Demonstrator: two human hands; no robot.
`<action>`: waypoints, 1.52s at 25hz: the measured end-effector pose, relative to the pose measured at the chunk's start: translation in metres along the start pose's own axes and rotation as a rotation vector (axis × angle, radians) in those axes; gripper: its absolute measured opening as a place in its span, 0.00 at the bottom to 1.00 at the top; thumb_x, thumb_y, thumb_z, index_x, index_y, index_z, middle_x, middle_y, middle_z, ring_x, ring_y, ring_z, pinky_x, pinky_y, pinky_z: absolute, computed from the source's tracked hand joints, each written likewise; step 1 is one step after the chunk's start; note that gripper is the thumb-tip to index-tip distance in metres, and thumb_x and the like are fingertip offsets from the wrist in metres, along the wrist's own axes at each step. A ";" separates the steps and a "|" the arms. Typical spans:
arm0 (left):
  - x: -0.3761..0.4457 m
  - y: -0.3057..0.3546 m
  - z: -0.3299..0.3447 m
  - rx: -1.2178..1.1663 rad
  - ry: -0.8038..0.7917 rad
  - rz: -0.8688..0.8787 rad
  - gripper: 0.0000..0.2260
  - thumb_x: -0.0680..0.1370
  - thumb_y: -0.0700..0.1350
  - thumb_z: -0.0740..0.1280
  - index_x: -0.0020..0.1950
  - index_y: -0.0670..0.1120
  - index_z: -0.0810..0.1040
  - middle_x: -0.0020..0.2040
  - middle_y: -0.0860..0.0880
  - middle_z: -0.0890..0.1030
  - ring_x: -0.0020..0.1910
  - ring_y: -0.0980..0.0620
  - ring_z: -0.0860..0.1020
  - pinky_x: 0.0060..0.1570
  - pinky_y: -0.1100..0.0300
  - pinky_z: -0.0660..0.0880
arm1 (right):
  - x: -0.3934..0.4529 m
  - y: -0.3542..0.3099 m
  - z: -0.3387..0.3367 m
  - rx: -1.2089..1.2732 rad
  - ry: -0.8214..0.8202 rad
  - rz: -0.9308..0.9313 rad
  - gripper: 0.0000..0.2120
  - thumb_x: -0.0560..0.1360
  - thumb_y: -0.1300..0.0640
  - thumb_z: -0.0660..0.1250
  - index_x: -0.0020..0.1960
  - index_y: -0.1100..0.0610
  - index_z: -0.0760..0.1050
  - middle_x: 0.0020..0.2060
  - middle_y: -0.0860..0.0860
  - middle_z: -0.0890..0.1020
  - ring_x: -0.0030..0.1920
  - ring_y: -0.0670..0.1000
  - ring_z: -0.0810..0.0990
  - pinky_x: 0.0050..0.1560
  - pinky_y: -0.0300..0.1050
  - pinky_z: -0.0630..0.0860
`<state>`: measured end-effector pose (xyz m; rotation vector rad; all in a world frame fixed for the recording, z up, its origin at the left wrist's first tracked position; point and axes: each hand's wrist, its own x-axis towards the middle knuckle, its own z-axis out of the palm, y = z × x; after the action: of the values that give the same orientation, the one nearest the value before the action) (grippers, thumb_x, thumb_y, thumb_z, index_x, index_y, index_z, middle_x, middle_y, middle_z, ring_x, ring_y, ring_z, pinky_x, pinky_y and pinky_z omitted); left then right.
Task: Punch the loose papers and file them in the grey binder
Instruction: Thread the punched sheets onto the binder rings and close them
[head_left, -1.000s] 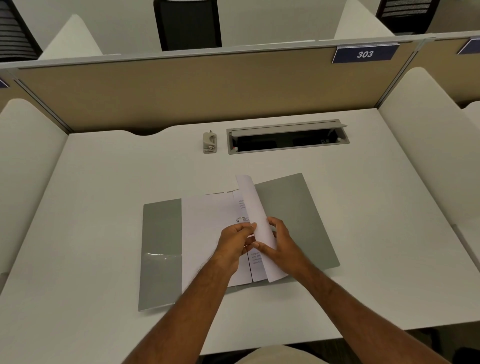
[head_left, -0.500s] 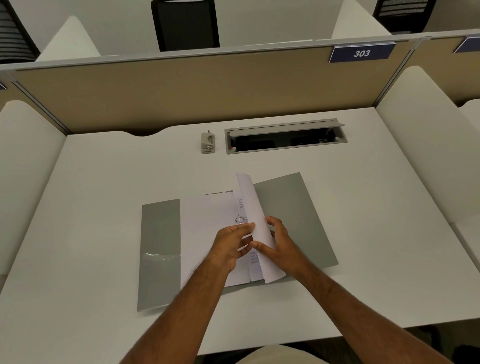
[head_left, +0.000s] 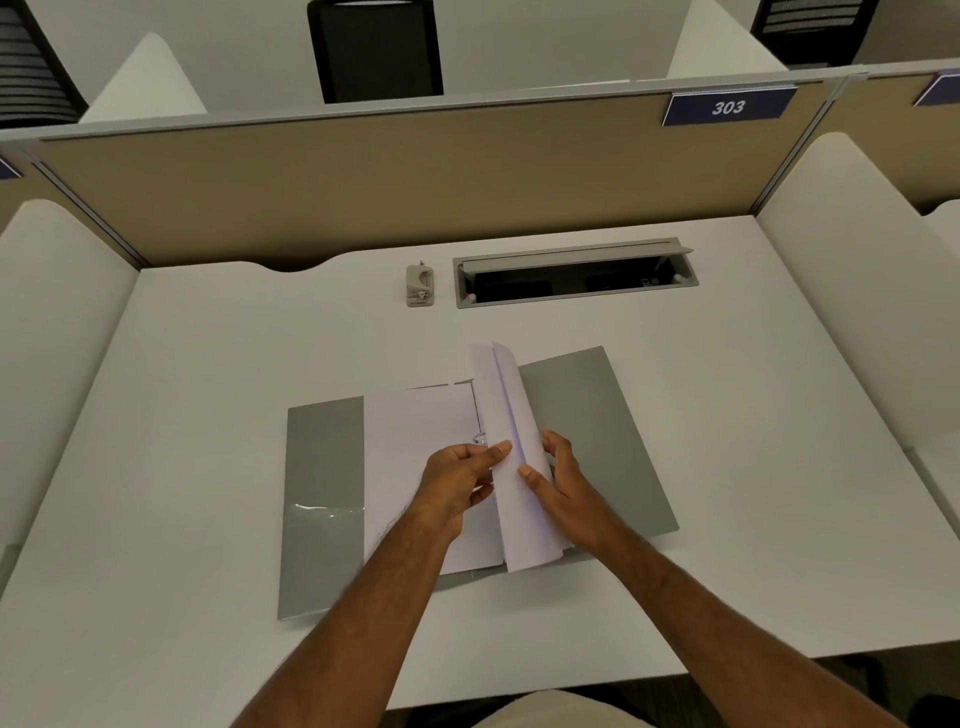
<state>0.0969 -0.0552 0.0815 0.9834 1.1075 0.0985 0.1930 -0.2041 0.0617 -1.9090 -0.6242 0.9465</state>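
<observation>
The grey binder (head_left: 597, 441) lies open flat on the white desk. White sheets (head_left: 410, 447) rest on its left half, and a metal ring (head_left: 480, 437) shows at the spine. A bundle of white papers (head_left: 511, 415) stands curled over the spine. My left hand (head_left: 457, 483) pinches the bundle's left edge with thumb and fingers. My right hand (head_left: 563, 483) grips the same bundle from the right, thumb on top. A small grey hole punch (head_left: 420, 285) sits at the back of the desk, away from both hands.
A grey cable tray (head_left: 574, 275) with its lid raised is set into the desk beside the punch. A beige partition (head_left: 415, 176) closes off the back, and white side panels (head_left: 852, 270) flank the desk. Black chairs stand beyond the partition.
The curled bundle has tipped a little further left over the spine, hiding the printed page beneath it. Both hands keep their grip in nearly the same place.
</observation>
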 end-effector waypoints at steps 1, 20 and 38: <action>-0.001 0.001 -0.003 0.024 0.004 0.036 0.12 0.72 0.49 0.80 0.43 0.44 0.81 0.47 0.43 0.86 0.46 0.46 0.84 0.47 0.55 0.83 | -0.001 -0.002 -0.001 0.028 -0.001 0.005 0.29 0.78 0.37 0.62 0.73 0.40 0.53 0.70 0.44 0.66 0.67 0.48 0.72 0.65 0.46 0.75; 0.003 0.010 -0.122 0.186 0.288 0.180 0.15 0.75 0.51 0.77 0.39 0.46 0.74 0.38 0.45 0.80 0.39 0.47 0.79 0.41 0.51 0.77 | -0.008 -0.013 -0.004 0.118 0.011 0.049 0.23 0.84 0.45 0.56 0.76 0.45 0.54 0.66 0.43 0.69 0.61 0.41 0.76 0.44 0.26 0.76; 0.011 -0.010 -0.109 0.396 0.350 0.252 0.08 0.77 0.45 0.75 0.49 0.42 0.79 0.46 0.45 0.82 0.46 0.42 0.82 0.41 0.60 0.75 | -0.007 -0.006 -0.004 0.105 -0.001 0.025 0.22 0.83 0.44 0.59 0.74 0.41 0.56 0.69 0.44 0.72 0.61 0.47 0.80 0.51 0.39 0.82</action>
<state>0.0132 0.0121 0.0570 1.5001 1.3466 0.2707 0.1924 -0.2082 0.0708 -1.8274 -0.5420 0.9768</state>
